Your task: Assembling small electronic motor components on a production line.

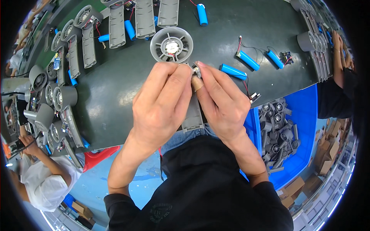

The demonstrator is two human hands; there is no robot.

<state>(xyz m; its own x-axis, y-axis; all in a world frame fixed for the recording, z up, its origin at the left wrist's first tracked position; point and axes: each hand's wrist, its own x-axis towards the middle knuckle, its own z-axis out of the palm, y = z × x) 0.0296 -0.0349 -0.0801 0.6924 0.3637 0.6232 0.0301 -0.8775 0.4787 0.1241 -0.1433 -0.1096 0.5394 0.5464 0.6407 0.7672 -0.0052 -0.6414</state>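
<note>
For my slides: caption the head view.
Left hand and right hand meet at a small part over a grey fan body.

faint round emblem [160, 213] of dark grey lettering, printed on the wearer's black shirt [216, 184], left of centre near the lower edge, some letters set along a curve, small and low in contrast

Factory assembly workshop: long green desk [111, 98]; rows of grey fan housings [116, 32]; blue cylindrical batteries [202, 15] with wires; blue plastic bin [306, 115] heaped with grey parts [278, 133]; cardboard boxes [327, 154]; co-workers [48, 184] at both sides.
</note>
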